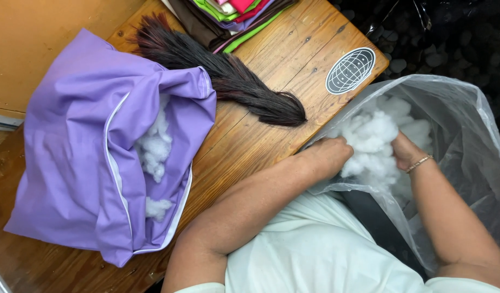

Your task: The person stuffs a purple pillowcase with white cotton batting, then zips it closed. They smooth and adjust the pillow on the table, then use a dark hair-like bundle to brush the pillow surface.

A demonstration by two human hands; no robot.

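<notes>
Both hands sit inside the clear plastic bag (467, 125) at right of frame — left hand (331, 154) and right hand (406, 152) flank the white fibre stuffing (372, 138), fingers buried, curled into it. The purple zippered cushion cover (71, 152) lies open at left on the wooden surface (250, 141) — nearer the left hand.

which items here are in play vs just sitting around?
In play: left hand, right hand, white stuffing, clear plastic bag, purple zippered cover.
Lying about: dark brush, folded fabrics, round sticker, wooden table.
</notes>
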